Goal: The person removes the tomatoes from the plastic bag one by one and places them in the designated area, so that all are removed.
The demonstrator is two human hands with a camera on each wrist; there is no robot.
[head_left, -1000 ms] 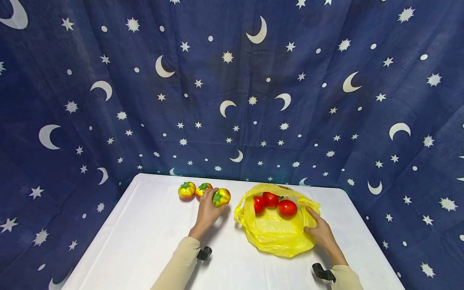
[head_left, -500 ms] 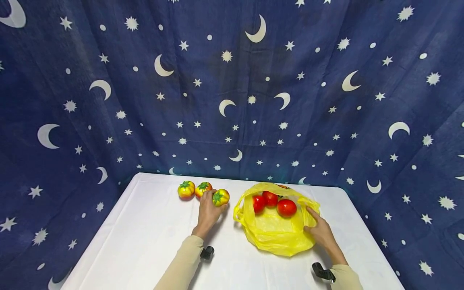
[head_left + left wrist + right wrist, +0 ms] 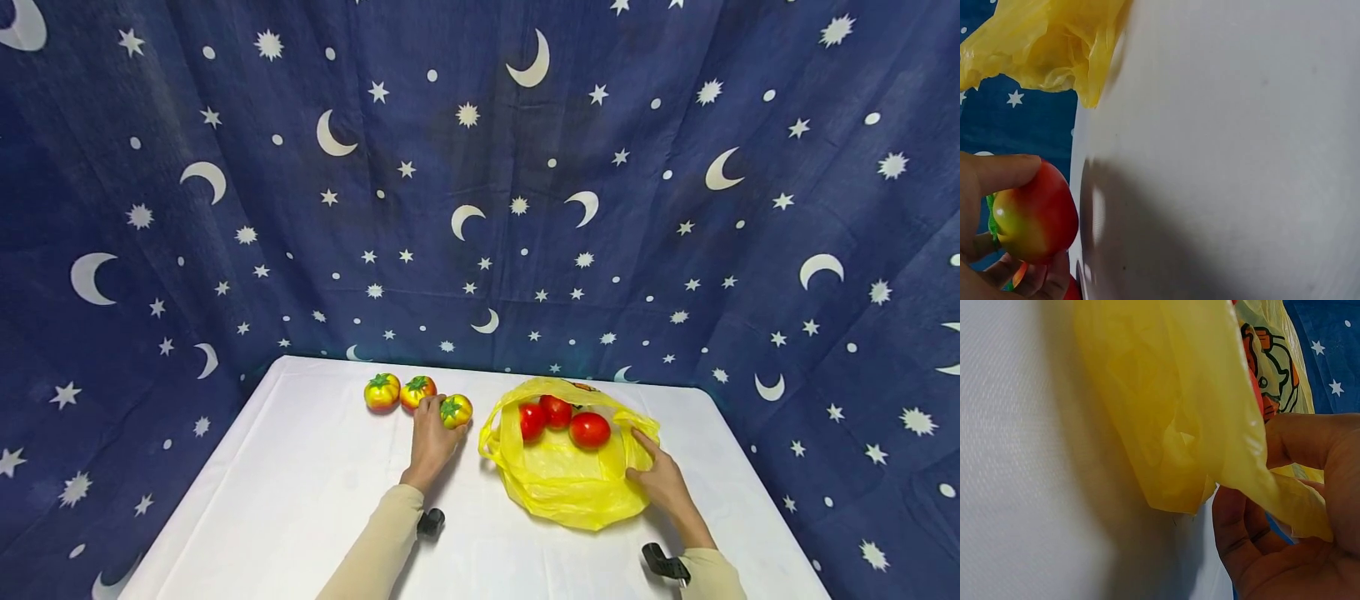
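My left hand point(image 3: 433, 440) grips a yellow-and-red tomato point(image 3: 456, 411) with a green leafy top. In the left wrist view, the thumb lies across one side of this tomato point(image 3: 1041, 212) and the fingers curl under the other. Two similar tomatoes stand just left of the hand, one at the far left point(image 3: 382, 392) and one closer point(image 3: 417, 392), partly behind the fingers. A yellow plastic bag point(image 3: 573, 500) lies with its mouth spread, red tomatoes point(image 3: 589, 431) inside. My right hand point(image 3: 663, 479) holds the bag's right edge; in the right wrist view, the plastic point(image 3: 1300, 509) passes between thumb and fingers.
A white cloth covers the table point(image 3: 300, 500). Behind it hangs a dark blue curtain point(image 3: 420, 225) printed with moons and stars. The bag's left handle point(image 3: 489, 442) loops out toward the left hand. Black devices point(image 3: 431, 522) are worn at both wrists.
The left hand and its tomato have come down very slightly. The right hand stays on the bag. The whole head view has shifted a little.
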